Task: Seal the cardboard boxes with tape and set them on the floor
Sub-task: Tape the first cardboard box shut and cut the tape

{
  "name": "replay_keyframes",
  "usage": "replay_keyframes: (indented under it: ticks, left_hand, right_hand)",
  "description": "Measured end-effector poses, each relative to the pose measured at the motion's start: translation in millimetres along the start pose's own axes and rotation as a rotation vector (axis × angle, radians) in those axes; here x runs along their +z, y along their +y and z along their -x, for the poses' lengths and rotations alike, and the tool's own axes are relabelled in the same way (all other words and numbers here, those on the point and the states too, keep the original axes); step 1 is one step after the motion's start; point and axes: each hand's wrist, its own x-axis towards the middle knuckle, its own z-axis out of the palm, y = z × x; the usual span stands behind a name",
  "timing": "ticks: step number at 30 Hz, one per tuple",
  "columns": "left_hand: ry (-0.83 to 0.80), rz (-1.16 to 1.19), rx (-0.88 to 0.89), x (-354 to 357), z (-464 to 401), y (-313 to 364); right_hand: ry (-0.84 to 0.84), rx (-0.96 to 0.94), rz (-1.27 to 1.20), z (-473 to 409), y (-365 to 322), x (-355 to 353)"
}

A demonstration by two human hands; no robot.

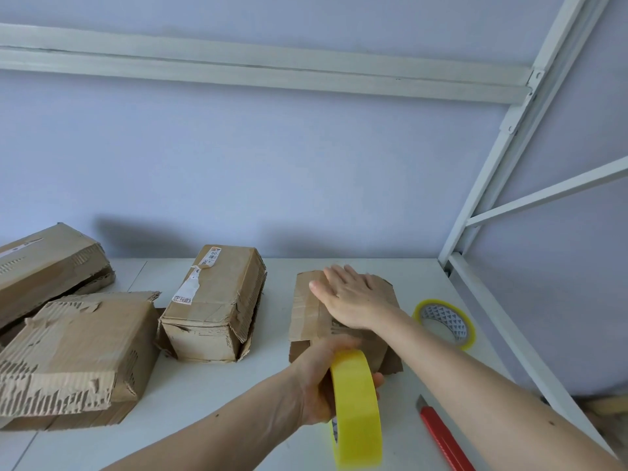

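Note:
A small flat cardboard box (307,312) lies on the white table (210,396), right of the middle. My right hand (353,297) lies flat on its top with the fingers straight. Just in front of the box, my left hand (317,379) grips a roll of yellow tape (356,409), held upright on edge at the box's near side. Three more worn cardboard boxes stand to the left: an upright one (214,300) in the middle, a torn one (74,351) at the near left, and a third (44,266) behind it.
A second roll of tape (445,322) lies flat at the right of the table. A red utility knife (441,436) lies near the front right edge. A white metal frame (503,158) rises at the table's right side, and a pale wall stands behind.

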Motion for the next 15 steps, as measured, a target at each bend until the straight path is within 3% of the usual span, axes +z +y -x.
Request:
replay_keyframes:
  ticks: [8, 15]
  left_hand:
    - [0.003, -0.067, 0.085, -4.9, 9.1, -8.5]
    - [0.048, -0.168, 0.021, -11.0, 14.4, -23.7]
  right_hand:
    - [0.071, 0.022, 0.063, 2.0, 2.2, 13.4]
    - [0.067, 0.031, -0.007, 9.5, -1.6, 5.9]
